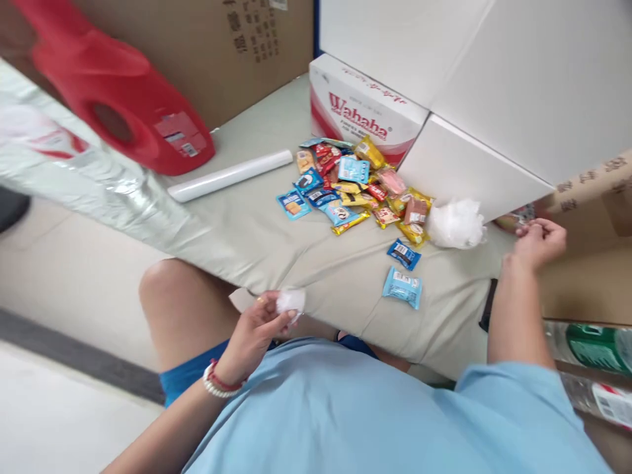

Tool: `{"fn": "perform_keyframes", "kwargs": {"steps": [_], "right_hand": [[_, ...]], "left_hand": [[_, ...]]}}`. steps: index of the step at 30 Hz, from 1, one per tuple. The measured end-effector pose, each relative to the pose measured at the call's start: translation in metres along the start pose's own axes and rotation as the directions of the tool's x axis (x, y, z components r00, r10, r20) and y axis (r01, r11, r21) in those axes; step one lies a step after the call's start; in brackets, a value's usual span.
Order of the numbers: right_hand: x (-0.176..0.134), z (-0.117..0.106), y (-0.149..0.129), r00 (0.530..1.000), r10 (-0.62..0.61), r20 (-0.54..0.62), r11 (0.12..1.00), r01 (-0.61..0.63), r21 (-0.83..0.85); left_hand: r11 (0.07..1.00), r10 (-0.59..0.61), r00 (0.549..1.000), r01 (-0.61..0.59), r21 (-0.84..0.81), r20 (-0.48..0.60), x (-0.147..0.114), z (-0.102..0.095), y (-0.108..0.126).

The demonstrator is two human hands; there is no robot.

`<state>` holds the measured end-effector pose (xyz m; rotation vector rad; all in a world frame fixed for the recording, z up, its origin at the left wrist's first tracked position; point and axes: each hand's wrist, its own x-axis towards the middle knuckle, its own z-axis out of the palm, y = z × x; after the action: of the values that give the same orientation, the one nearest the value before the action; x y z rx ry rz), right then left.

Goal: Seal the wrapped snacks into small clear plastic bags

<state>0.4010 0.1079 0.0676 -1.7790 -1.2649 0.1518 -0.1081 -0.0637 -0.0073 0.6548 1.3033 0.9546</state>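
Observation:
My left hand is closed around a small crumpled white plastic piece, held above my knee at the near edge of the beige cushion. My right hand is out to the right with its fingers pinched on something small and partly hidden, next to a round item at the cushion's edge. A pile of several colourful snack packets lies in the middle. Two blue packets lie apart, nearer to me. A crumpled white plastic bag sits right of the pile.
A white Wahaha carton and large white boxes stand behind the pile. A white roll, a red jug and a silver foil bag are at the left. Bottles lie at the right.

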Motion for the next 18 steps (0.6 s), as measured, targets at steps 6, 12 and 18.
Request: {"fn": "perform_keyframes", "kwargs": {"steps": [6,12,18], "right_hand": [[-0.214,0.070,-0.089,0.774,0.025,0.633,0.867,-0.331,0.371],[-0.283,0.116,-0.131,0.646,0.049,0.762,0.758,-0.521,0.393],[-0.272,0.115,-0.137,0.607,-0.134,0.783,0.877,-0.296,0.379]], "left_hand": [[0.994,0.104,0.964,-0.089,-0.069,0.247,0.017,0.034,0.005],[0.986,0.163,0.937,-0.147,-0.075,0.308,0.027,0.044,-0.001],[0.985,0.164,0.930,-0.135,-0.108,0.328,0.026,0.022,0.000]]}}
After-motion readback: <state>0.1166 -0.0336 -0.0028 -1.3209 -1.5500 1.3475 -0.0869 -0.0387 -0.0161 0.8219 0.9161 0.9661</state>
